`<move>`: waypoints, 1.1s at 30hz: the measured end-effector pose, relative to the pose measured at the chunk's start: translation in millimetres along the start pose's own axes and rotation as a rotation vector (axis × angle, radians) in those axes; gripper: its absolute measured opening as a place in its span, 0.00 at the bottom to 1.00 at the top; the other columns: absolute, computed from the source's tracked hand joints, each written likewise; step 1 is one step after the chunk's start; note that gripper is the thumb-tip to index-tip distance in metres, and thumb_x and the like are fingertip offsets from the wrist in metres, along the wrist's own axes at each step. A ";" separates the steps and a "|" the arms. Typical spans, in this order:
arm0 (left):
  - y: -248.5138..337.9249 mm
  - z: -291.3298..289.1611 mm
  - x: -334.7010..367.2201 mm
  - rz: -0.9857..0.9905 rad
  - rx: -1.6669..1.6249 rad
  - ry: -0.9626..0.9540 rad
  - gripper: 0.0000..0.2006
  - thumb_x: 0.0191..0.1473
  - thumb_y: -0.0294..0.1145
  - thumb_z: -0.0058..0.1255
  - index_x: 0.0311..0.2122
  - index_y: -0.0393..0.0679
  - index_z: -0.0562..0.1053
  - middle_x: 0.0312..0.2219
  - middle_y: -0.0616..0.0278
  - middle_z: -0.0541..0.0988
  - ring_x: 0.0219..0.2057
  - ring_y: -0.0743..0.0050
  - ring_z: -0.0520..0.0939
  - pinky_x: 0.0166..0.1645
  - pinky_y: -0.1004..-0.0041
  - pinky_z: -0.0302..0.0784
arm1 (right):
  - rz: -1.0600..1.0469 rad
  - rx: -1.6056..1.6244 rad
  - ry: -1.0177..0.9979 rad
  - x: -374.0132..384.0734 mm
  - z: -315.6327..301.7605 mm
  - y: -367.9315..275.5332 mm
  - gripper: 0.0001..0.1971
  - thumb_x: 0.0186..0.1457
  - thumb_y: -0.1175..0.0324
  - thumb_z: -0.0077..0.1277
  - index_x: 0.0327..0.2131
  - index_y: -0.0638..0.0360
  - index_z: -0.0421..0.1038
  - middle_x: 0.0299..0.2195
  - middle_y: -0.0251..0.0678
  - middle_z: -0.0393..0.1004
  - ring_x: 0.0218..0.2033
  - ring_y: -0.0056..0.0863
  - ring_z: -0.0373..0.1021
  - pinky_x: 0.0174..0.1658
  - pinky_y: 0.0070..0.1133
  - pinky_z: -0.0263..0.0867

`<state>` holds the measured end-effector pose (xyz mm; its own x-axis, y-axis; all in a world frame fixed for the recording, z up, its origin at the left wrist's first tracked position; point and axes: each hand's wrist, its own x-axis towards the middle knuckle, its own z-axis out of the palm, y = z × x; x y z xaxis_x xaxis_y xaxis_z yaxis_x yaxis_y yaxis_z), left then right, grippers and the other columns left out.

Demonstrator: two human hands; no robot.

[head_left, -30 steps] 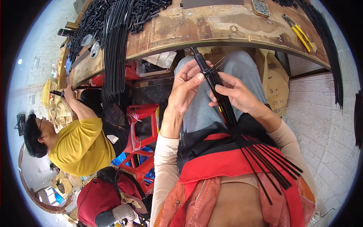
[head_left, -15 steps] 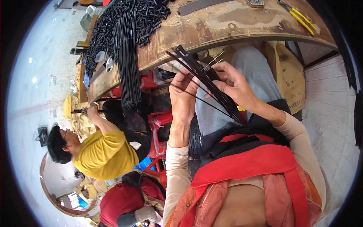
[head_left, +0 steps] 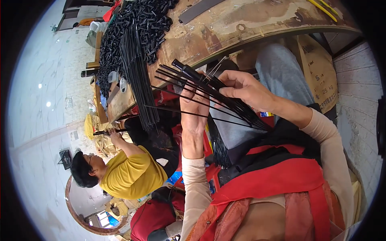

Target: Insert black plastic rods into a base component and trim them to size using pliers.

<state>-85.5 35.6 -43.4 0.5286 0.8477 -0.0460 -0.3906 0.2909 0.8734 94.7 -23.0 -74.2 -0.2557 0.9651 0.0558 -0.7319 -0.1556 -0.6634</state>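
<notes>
In front of me is what looks like an umbrella frame (head_left: 237,105), a black tube with many thin black ribs. It slants from upper left to my lap at lower right, and several ribs splay out to the left. My left hand (head_left: 194,116) is under the splayed ribs, its fingers closed around part of the frame near the tube's end; the ribs partly hide them. From the right, my right hand (head_left: 250,91) pinches the frame with thumb and fingers. Thin bright wires (head_left: 217,66) stick up between the hands.
On the wooden bench (head_left: 225,32) lie a heap of short black tubes (head_left: 132,24), a long bundle of black rods (head_left: 138,80) over its edge, a flat grey bar (head_left: 201,10) and yellow-handled pliers (head_left: 323,9). A co-worker in yellow (head_left: 130,172) sits left. A brown sack (head_left: 317,74) stands right.
The view has shifted, so the bench and co-worker sit differently in it. The ribs have fanned wider apart to the left, and the tube's end now shows plainly. Both hands still grip the frame.
</notes>
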 end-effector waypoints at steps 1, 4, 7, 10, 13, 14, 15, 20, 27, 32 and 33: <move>1.1 -0.8 0.4 -0.004 0.004 0.002 0.20 0.57 0.27 0.51 0.54 0.40 0.64 0.46 0.61 0.74 0.46 0.67 0.76 0.47 0.68 0.76 | -0.001 0.006 0.001 1.5 -1.3 0.7 0.09 0.58 0.75 0.50 0.42 0.65 0.68 0.35 0.33 0.75 0.37 0.17 0.70 0.43 0.17 0.66; 4.0 -3.6 2.3 -0.039 -0.045 0.004 0.24 0.52 0.24 0.56 0.55 0.40 0.64 0.47 0.61 0.73 0.46 0.67 0.76 0.45 0.68 0.77 | 0.008 0.008 -0.012 5.2 -4.8 3.6 0.08 0.58 0.74 0.50 0.42 0.65 0.69 0.35 0.33 0.75 0.37 0.18 0.71 0.43 0.17 0.67; 5.4 -6.5 1.9 -0.044 -0.010 -0.017 0.24 0.53 0.26 0.56 0.55 0.40 0.64 0.47 0.62 0.73 0.45 0.67 0.76 0.45 0.69 0.77 | 0.022 0.041 -0.026 7.6 -5.6 4.6 0.08 0.58 0.74 0.51 0.41 0.65 0.70 0.35 0.32 0.75 0.37 0.17 0.71 0.43 0.17 0.67; 5.6 -0.6 1.3 -0.038 0.043 0.035 0.24 0.53 0.26 0.57 0.54 0.40 0.64 0.47 0.61 0.73 0.45 0.67 0.76 0.45 0.70 0.76 | 0.038 0.059 -0.032 7.7 -7.7 5.7 0.09 0.57 0.73 0.52 0.41 0.65 0.71 0.34 0.31 0.75 0.36 0.16 0.70 0.43 0.17 0.66; 8.1 1.6 -0.1 -0.017 0.054 0.029 0.23 0.53 0.27 0.56 0.54 0.40 0.64 0.47 0.60 0.73 0.45 0.67 0.76 0.45 0.70 0.76 | 0.038 0.056 -0.040 8.0 -8.8 5.3 0.09 0.57 0.73 0.53 0.41 0.64 0.71 0.34 0.30 0.75 0.36 0.15 0.69 0.43 0.16 0.64; 9.4 4.6 0.6 -0.022 0.030 0.016 0.20 0.55 0.24 0.53 0.53 0.38 0.65 0.45 0.60 0.74 0.44 0.68 0.77 0.47 0.70 0.75 | 0.051 0.047 -0.033 8.2 -9.3 4.7 0.09 0.57 0.73 0.53 0.41 0.65 0.72 0.34 0.30 0.74 0.35 0.15 0.68 0.43 0.16 0.64; 10.0 6.2 0.8 -0.026 0.005 0.003 0.17 0.56 0.21 0.50 0.52 0.36 0.67 0.42 0.60 0.75 0.44 0.69 0.77 0.50 0.70 0.73 | 0.064 0.036 -0.026 8.4 -10.1 4.5 0.09 0.57 0.73 0.53 0.40 0.65 0.72 0.34 0.30 0.74 0.35 0.15 0.68 0.43 0.16 0.64; 14.7 5.6 -2.5 -0.058 0.001 -0.004 0.17 0.56 0.21 0.50 0.51 0.36 0.67 0.42 0.58 0.75 0.42 0.68 0.78 0.48 0.69 0.76 | 0.087 0.097 -0.039 11.6 -11.6 6.4 0.09 0.57 0.74 0.52 0.41 0.67 0.70 0.34 0.35 0.76 0.36 0.20 0.73 0.42 0.18 0.69; 17.4 1.1 -13.1 -0.104 0.026 0.089 0.18 0.55 0.19 0.49 0.52 0.36 0.66 0.42 0.56 0.76 0.40 0.67 0.80 0.44 0.70 0.79 | 0.271 0.304 -0.102 11.3 -16.0 7.3 0.10 0.54 0.75 0.56 0.40 0.67 0.74 0.35 0.32 0.76 0.39 0.18 0.71 0.46 0.16 0.67; 19.5 10.6 -17.3 -0.049 0.059 0.051 0.19 0.54 0.19 0.51 0.52 0.35 0.66 0.40 0.58 0.76 0.39 0.68 0.80 0.43 0.71 0.78 | 0.205 0.219 -0.051 4.5 -5.4 6.5 0.08 0.56 0.74 0.54 0.39 0.67 0.73 0.34 0.33 0.76 0.36 0.18 0.73 0.42 0.16 0.69; 18.2 6.1 -17.7 -0.084 0.083 0.065 0.20 0.53 0.20 0.52 0.52 0.34 0.66 0.41 0.57 0.76 0.40 0.66 0.80 0.43 0.69 0.79 | 0.180 0.201 -0.039 2.3 -4.3 6.9 0.08 0.56 0.75 0.54 0.39 0.67 0.73 0.35 0.33 0.76 0.36 0.18 0.73 0.42 0.15 0.69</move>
<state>-97.3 23.2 -23.7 0.5056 0.8497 -0.1498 -0.2816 0.3266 0.9022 91.7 -21.0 -81.9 -0.4139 0.9101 -0.0183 -0.7822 -0.3659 -0.5042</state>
